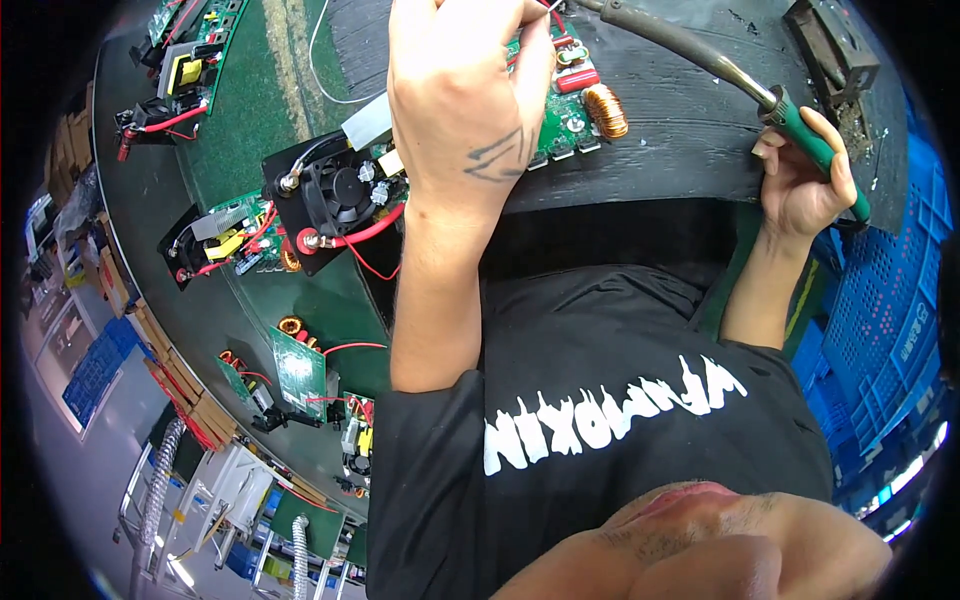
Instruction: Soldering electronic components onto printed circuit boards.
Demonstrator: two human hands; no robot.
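My right hand (805, 190) is closed around the green handle of a soldering iron (690, 48). The iron's metal shaft slants up and left over a black work surface, and its tip runs out at the top edge. Near that tip, my left hand (462, 100) pinches a thin silvery wire that looks like solder; its fingertips are partly cut off. Under and beside this hand lies a green circuit board (555, 148) with a copper-wound coil (605, 112) and red components (577, 80). My hand hides much of the board.
Left of my forearm stands a black fan unit (338, 190) with red cables. More circuit assemblies (300, 370) sit on the green bench (235, 150). A thin wire loop (312, 50) curves beside my left hand. A dark metal holder (832, 50) and blue crates (890, 310) are at right.
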